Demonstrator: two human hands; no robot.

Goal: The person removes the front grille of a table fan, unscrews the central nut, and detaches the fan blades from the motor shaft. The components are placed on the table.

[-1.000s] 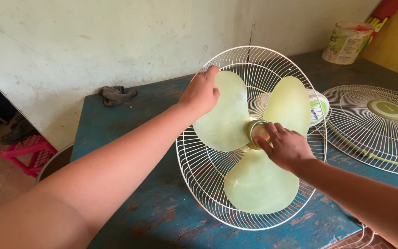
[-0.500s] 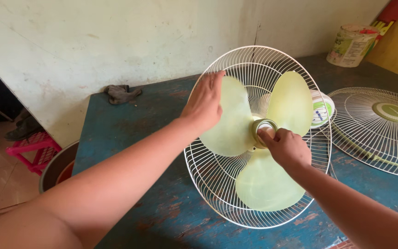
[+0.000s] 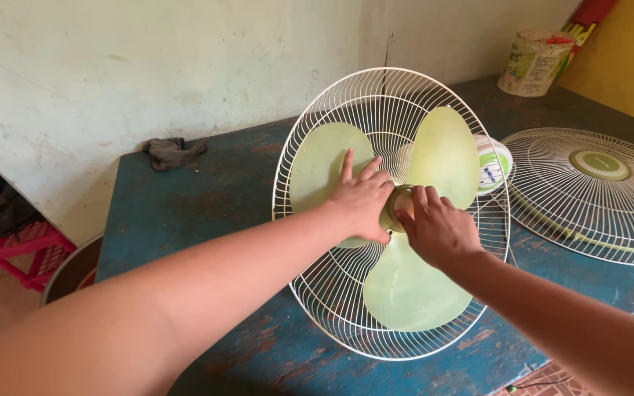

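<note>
1. Here, the left hand lies flat, fingers spread, on the upper left blade of the pale green fan blade, gripping nothing.
2. The right hand is closed around the round hub cap at the blade's centre.
3. The blade sits in the white rear grille, which stands tilted on the blue table.
4. The loose front grille lies flat on the table, just beside the rear grille.
5. A grey rag lies by the wall, and a paint tub stands at the table's far corner.
</note>
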